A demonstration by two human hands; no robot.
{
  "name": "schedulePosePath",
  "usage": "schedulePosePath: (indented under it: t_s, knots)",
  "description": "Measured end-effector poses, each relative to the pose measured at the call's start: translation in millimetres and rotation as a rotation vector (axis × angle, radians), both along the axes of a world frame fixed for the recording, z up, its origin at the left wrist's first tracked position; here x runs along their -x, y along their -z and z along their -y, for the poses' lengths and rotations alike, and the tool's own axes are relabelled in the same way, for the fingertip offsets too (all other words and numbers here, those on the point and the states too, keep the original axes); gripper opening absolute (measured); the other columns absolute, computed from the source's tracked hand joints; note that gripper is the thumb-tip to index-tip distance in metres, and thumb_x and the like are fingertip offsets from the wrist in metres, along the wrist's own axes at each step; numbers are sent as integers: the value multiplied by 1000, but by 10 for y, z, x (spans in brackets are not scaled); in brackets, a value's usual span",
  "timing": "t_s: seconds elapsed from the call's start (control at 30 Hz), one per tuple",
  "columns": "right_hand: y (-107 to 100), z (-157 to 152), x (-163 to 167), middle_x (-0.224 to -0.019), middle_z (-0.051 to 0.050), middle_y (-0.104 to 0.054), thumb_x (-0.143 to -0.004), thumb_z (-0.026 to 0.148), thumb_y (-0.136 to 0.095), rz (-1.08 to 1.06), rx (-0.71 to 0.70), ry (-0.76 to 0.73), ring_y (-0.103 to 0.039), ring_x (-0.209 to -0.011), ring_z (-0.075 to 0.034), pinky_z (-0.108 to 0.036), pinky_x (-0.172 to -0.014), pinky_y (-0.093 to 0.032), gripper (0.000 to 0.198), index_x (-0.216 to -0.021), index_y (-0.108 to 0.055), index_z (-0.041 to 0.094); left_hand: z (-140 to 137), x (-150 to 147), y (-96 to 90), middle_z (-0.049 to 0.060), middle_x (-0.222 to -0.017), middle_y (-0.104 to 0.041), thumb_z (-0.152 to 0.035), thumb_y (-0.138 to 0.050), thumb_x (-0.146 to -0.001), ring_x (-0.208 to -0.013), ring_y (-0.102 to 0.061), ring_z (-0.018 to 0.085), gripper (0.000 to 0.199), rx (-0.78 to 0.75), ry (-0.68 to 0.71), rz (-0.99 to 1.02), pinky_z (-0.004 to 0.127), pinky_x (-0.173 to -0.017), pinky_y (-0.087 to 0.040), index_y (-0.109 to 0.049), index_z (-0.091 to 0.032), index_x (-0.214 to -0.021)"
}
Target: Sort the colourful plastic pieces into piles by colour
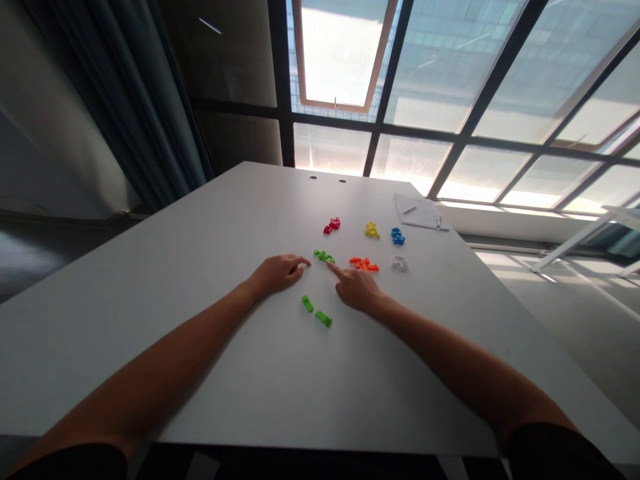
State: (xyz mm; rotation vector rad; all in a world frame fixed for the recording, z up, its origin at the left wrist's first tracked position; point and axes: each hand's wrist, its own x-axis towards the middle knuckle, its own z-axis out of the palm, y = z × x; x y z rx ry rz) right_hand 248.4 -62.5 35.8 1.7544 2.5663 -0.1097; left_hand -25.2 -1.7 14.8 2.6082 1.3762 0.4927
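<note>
My right hand (358,287) stretches its index finger to the near edge of a small pile of green plastic pieces (324,255); its other fingers are curled. The fingertip seems to touch the pile. To the left of that pile, my left hand (283,272) rests on the table, index finger out and the others loosely bent, with nothing seen in it. Two separate green plastic pieces, one upper-left (307,304) and one lower-right (323,318), lie nearer to me, between my forearms. An orange pile of pieces (364,264) lies just beyond my right hand.
Farther back on the white table (240,393) are red pieces (332,225), yellow pieces (372,230) and blue pieces (397,236). Clear or whitish pieces (399,264) lie right of the orange ones. Paper sheets (421,215) with pens are at the far right edge.
</note>
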Motion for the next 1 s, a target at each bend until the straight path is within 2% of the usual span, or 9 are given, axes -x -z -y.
schedulePosePath:
  t_s: [0.07,0.2,0.33,0.43,0.5,0.6,0.73,0.87,1.0]
  knots:
    - [26,19,-26,-126,-14,-81,-106,25,-43,-14,-24,-19,-76,-103,-29,-38,-88,-53,73,-178,-31,30,2,0,2,3,-108,-80,-37,-50,-100,-87,-72,22,43,2,5,0,32,-80,-53,-80,-32,-129]
    - [88,53,-127,-128,-12,-81,-105,24,-45,-88,-91,-124,-75,-102,-25,-32,-81,-52,62,-167,-55,28,5,-3,8,3,-110,-81,-38,-49,-100,-89,-73,22,43,-5,6,2,32,-81,-54,-81,-32,-129]
    - [185,130,-211,-104,-9,-82,-103,20,-49,-226,-146,-443,-70,-81,-18,-28,-71,-46,48,-142,-78,24,2,-8,9,4,-113,-81,-39,-49,-101,-90,-73,22,43,-19,5,5,32,-82,-55,-81,-31,-129]
    - [233,242,-186,-90,-5,-78,-103,20,-51,-307,-182,-662,-64,-70,-15,-27,-68,-43,45,-139,-78,24,-1,-7,11,4,-114,-81,-38,-49,-101,-89,-73,22,43,-19,10,5,31,-82,-55,-81,-31,-129]
    - [238,313,-133,-91,-5,-79,-104,21,-52,-326,-171,-723,-64,-69,-14,-27,-67,-42,45,-142,-76,25,0,-6,12,4,-113,-81,-38,-50,-101,-89,-73,22,42,-18,12,7,31,-82,-55,-81,-32,-129]
    - [221,371,-50,-98,-5,-83,-105,19,-53,-342,-112,-674,-67,-72,-14,-26,-69,-43,45,-144,-74,26,3,-5,11,4,-111,-81,-37,-50,-101,-88,-73,22,42,-21,7,10,31,-82,-56,-81,-32,-129]
    - [197,351,-13,-104,-8,-85,-105,16,-55,-344,-91,-489,-72,-77,-15,-26,-73,-45,43,-142,-76,24,6,-7,6,4,-112,-81,-37,-51,-101,-89,-74,22,41,-22,5,7,31,-82,-56,-81,-32,-129]
    - [138,293,-53,-114,-10,-86,-106,18,-50,-260,-103,-295,-75,-85,-18,-28,-76,-46,49,-147,-74,26,2,-7,2,4,-110,-81,-38,-51,-101,-90,-74,23,42,-21,8,1,32,-83,-55,-81,-32,-129]
    - [49,234,-103,-117,-9,-85,-108,22,-46,-148,-77,-211,-76,-90,-21,-29,-78,-47,54,-158,-66,32,0,-5,0,4,-103,-80,-38,-50,-101,-87,-72,22,42,-15,7,-2,31,-81,-54,-81,-32,-129]
